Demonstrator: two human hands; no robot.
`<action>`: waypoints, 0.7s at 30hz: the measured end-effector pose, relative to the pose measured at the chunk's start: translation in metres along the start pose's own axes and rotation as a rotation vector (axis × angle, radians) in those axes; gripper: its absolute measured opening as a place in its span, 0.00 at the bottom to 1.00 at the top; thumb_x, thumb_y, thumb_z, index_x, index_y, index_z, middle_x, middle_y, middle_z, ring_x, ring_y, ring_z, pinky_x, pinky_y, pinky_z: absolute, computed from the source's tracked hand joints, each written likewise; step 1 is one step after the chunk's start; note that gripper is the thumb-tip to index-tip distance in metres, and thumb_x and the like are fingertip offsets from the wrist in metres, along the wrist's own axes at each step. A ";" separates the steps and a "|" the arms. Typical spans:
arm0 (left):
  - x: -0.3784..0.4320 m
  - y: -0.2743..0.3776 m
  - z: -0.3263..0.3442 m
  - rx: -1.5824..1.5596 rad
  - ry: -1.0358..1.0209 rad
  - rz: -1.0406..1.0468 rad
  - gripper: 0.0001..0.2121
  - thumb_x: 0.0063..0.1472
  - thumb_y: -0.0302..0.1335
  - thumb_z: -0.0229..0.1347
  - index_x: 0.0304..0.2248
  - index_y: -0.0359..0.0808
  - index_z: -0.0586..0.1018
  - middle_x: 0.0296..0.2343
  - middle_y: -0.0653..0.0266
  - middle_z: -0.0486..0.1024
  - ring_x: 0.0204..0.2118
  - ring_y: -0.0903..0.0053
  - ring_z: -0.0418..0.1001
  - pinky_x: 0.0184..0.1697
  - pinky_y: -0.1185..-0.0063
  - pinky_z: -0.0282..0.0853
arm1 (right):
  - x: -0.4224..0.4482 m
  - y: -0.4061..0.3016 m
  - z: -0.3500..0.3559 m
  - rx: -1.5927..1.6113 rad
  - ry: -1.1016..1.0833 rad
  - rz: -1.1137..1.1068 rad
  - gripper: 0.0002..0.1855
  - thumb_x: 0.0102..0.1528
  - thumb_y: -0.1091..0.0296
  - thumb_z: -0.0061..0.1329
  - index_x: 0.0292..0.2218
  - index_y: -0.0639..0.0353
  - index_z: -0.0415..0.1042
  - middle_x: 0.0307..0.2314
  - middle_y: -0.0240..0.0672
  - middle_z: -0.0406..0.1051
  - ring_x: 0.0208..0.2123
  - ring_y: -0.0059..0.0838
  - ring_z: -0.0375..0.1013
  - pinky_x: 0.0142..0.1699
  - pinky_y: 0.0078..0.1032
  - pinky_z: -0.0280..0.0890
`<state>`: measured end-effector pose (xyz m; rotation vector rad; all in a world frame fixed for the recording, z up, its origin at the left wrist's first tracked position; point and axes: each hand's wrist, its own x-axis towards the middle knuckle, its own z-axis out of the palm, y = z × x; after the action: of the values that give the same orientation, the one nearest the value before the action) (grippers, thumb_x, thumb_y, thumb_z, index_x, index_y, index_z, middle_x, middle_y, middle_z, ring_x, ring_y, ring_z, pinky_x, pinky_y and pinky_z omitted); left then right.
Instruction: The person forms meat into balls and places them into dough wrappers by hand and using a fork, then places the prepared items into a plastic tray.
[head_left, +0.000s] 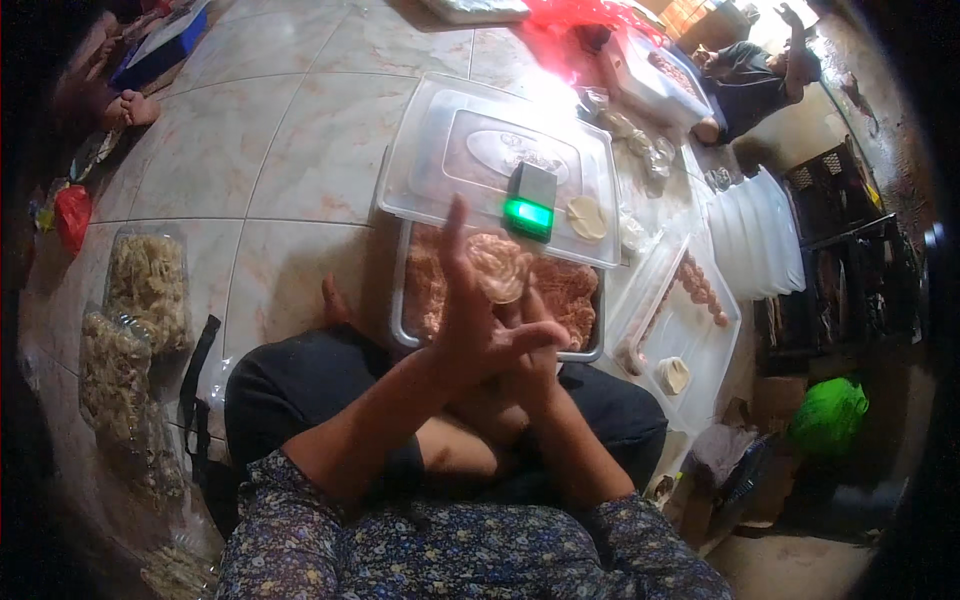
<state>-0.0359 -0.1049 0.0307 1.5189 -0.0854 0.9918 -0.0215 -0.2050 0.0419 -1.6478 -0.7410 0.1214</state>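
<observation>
My left hand (469, 300) is raised over a metal tray (401, 330) of pinkish minced filling (427, 281), its fingers apart. Against it lies my right hand (532, 330), fingers partly bent; the two overlap at the palms. A pale, ridged round (500, 268), which looks like dough, shows just beyond the fingers over the filling; whether a hand supports it I cannot tell. Across the far part of the tray rests a translucent plastic lid (427, 172). On the lid sit a small digital scale (532, 201) with a lit green display and a flat dough disc (586, 218).
To the right, a plastic container (694, 360) holds rolled pieces and a dough lump (672, 375). Stacked white containers (757, 232) stand beyond it. Clear packs (146, 292) of pale stringy food lie left. Another person (757, 82) sits far right; a bare foot (139, 109) shows far left.
</observation>
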 end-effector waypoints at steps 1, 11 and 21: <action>0.001 0.002 0.000 0.080 -0.035 0.045 0.53 0.48 0.48 0.62 0.60 0.32 0.37 0.47 0.46 0.59 0.46 0.67 0.68 0.49 0.69 0.67 | 0.001 0.003 -0.003 0.013 0.008 0.036 0.17 0.61 0.62 0.38 0.47 0.64 0.64 0.33 0.32 0.68 0.33 0.23 0.67 0.39 0.19 0.62; 0.014 -0.004 -0.011 -0.135 -0.176 -0.074 0.51 0.49 0.29 0.65 0.61 0.36 0.38 0.39 0.53 0.70 0.32 0.77 0.71 0.37 0.79 0.71 | 0.002 0.014 -0.040 0.173 0.116 0.112 0.08 0.59 0.68 0.41 0.32 0.63 0.67 0.31 0.40 0.69 0.29 0.29 0.70 0.34 0.24 0.65; 0.016 -0.005 -0.023 -0.174 -0.099 -0.165 0.54 0.41 0.35 0.70 0.60 0.35 0.43 0.29 0.61 0.70 0.30 0.79 0.70 0.34 0.80 0.69 | 0.003 -0.002 -0.019 -0.152 -0.032 0.233 0.06 0.56 0.72 0.43 0.33 0.65 0.68 0.32 0.41 0.70 0.30 0.27 0.70 0.33 0.26 0.65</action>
<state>-0.0351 -0.0763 0.0334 1.3910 -0.1119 0.7575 -0.0109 -0.2200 0.0490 -1.8789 -0.5911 0.2631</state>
